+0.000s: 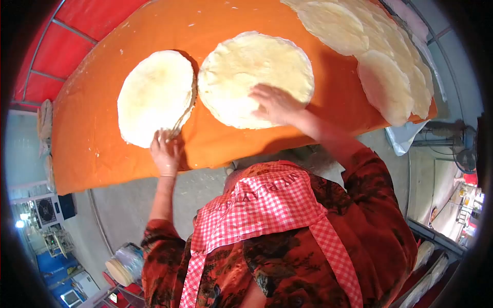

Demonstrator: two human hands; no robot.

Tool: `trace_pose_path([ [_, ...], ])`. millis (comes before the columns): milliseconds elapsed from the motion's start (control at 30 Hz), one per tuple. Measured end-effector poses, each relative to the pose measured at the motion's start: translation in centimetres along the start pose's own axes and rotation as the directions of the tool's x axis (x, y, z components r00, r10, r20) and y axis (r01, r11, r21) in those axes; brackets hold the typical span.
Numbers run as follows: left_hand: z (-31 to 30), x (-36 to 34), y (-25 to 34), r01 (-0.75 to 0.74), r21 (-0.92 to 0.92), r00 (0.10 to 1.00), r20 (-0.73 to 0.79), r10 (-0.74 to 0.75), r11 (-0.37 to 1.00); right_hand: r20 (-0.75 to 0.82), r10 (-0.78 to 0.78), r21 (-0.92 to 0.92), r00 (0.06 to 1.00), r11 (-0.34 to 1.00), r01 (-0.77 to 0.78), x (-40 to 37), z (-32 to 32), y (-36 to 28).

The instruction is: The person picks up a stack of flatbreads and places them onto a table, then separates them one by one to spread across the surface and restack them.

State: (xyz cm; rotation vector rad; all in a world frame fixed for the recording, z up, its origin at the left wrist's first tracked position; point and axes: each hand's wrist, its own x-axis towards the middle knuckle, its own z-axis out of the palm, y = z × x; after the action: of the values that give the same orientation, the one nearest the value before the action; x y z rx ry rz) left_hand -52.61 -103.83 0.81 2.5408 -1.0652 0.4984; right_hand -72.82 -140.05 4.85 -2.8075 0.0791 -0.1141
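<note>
A pale round stack of thin flatbreads (154, 97) lies on the orange-covered table, its layers showing along the right edge. At the near right rim of this stack is my left hand (165, 153), fingers curled over and closed on the edge of a flatbread. Beside it to the right lies a second, slightly wrinkled round stack of flatbreads (246, 66). Resting on or just over that stack's near right part, my right hand (277, 106) has its fingers stretched out and somewhat blurred. It appears to grip nothing.
Several overlapping flatbreads (385, 84) cover the table's right end. The orange cloth (102, 159) reaches the near table edge, close to my checked apron (262, 203). A fan (465, 149) stands at far right. Round boards or breads (120, 272) sit low at left.
</note>
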Motion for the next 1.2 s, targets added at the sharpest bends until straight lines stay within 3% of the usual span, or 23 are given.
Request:
trace_pose_path([
  [67, 0.3, -1.0, 8.0, -0.019, -0.249, 0.989, -0.147, -0.018, 0.968, -0.019, -0.038, 0.007, 0.999, 0.999, 0.038, -2.1, 4.3, 1.9],
  [100, 0.3, -1.6, 11.4, 0.336, -0.564, 0.941, 0.235, -0.243, 0.755, -0.044, -0.083, -0.011, 0.996, 0.997, 0.082, -2.5, 5.3, 2.6],
  [133, 2.9, -2.8, 13.7, 0.415, -0.774, 0.905, 0.297, -0.304, 0.478, -0.044, -0.081, -0.006, 0.996, 0.997, 0.081, -2.7, 5.3, 2.8],
  [200, 2.9, -1.9, 19.1, 0.532, -0.841, 0.8, 0.463, -0.381, 0.096, -0.051, -0.069, 0.0, 0.996, 0.998, 0.069, -2.5, 5.3, 2.4],
  [300, 4.0, 0.2, 20.9, 0.575, -0.762, 0.639, 0.645, -0.419, -0.297, -0.056, -0.13, -0.11, 0.99, 0.986, 0.124, -2.7, 5.2, 2.3],
  [400, 5.1, 1.1, 21.0, 0.57, -0.783, 0.623, 0.61, -0.489, -0.251, -0.096, -0.192, -0.158, 0.977, 0.972, 0.176, -2.4, 6.0, 3.4],
  [500, 5.9, 1.2, 20.4, 0.592, -0.761, 0.597, 0.635, -0.49, -0.265, -0.184, -0.203, 0.029, 0.962, 0.977, 0.212, -1.2, 7.1, 5.0],
  [567, 5.8, 1.5, 20.4, 0.606, -0.742, 0.559, 0.654, -0.509, -0.288, 0.072, 0.056, 0.195, 0.996, 0.978, -0.07, -0.5, 2.4, 4.3],
  [600, 5.8, 1.8, 20.3, 0.611, -0.732, 0.539, 0.664, -0.518, -0.301, 0.212, 0.173, 0.243, 0.962, 0.944, -0.224, 0.3, 0.6, 4.4],
  [633, 5.9, 2.1, 20.2, 0.606, -0.731, 0.535, 0.667, -0.519, -0.315, 0.16, 0.24, 0.32, 0.958, 0.905, -0.28, 1.9, 0.7, 6.9],
  [667, 6.0, 2.4, 19.8, 0.605, -0.726, 0.529, 0.673, -0.518, -0.326, 0.152, 0.328, 0.449, 0.932, 0.818, -0.36, 3.7, -0.1, 9.2],
  [700, 6.0, 2.8, 19.4, 0.607, -0.72, 0.523, 0.68, -0.513, -0.335, 0.199, 0.341, 0.807, 0.919, 0.474, -0.351, 4.1, -5.1, 6.9],
  [733, 6.0, 3.4, 19.1, 0.611, -0.721, 0.538, 0.681, -0.497, -0.326, 0.132, 0.449, 0.76, 0.884, 0.526, -0.381, 5.0, -7.8, 6.8],
  [800, 5.9, 3.5, 19.1, 0.611, -0.718, 0.545, 0.687, -0.48, -0.334, -0.111, 0.229, 0.504, 0.967, 0.852, -0.144, 5.9, -11.7, 5.2],
  [833, 5.5, 3.8, 19.3, 0.592, -0.7, 0.537, 0.712, -0.454, -0.399, -0.187, 0.066, 0.329, 0.98, 0.944, -0.001, 6.5, -12.4, 4.3],
  [867, 5.0, 4.1, 19.6, 0.575, -0.678, 0.527, 0.735, -0.427, -0.458, -0.182, 0.061, 0.268, 0.981, 0.963, -0.01, 6.4, -11.9, 2.9],
  [900, 4.6, 4.2, 19.8, 0.558, -0.654, 0.522, 0.755, -0.397, -0.51, -0.215, 0.125, 0.389, 0.969, 0.921, -0.032, 6.5, -9.6, 2.6],
  [933, 4.5, 4.4, 19.9, 0.551, -0.599, 0.502, 0.794, -0.343, -0.581, -0.223, 0.052, 0.336, 0.973, 0.942, 0.026, 5.8, -7.4, 2.9],
  [967, 4.7, 4.4, 19.8, 0.559, -0.613, 0.531, 0.782, -0.327, -0.559, -0.228, -0.022, 0.277, 0.973, 0.957, 0.087, 5.0, -5.3, 3.3],
  [1033, 5.6, 4.1, 19.8, 0.57, -0.643, 0.585, 0.754, -0.297, -0.511, -0.167, 0.131, 0.369, 0.977, 0.927, -0.062, 3.5, -2.1, 3.9],
  [1067, 6.0, 4.1, 19.7, 0.567, -0.713, 0.648, 0.695, -0.312, -0.412, -0.166, 0.176, 0.416, 0.97, 0.905, -0.093, 4.0, -1.9, 4.8],
  [1133, 5.4, 4.8, 19.3, 0.58, -0.626, 0.568, 0.769, -0.292, -0.521, -0.157, 0.28, 0.528, 0.947, 0.834, -0.159, 3.9, -1.7, 6.3],
  [1200, 4.9, 5.5, 19.2, 0.591, -0.59, 0.523, 0.8, -0.295, -0.551, -0.081, 0.373, 0.686, 0.924, 0.693, -0.22, 5.4, -7.7, 3.8],
])
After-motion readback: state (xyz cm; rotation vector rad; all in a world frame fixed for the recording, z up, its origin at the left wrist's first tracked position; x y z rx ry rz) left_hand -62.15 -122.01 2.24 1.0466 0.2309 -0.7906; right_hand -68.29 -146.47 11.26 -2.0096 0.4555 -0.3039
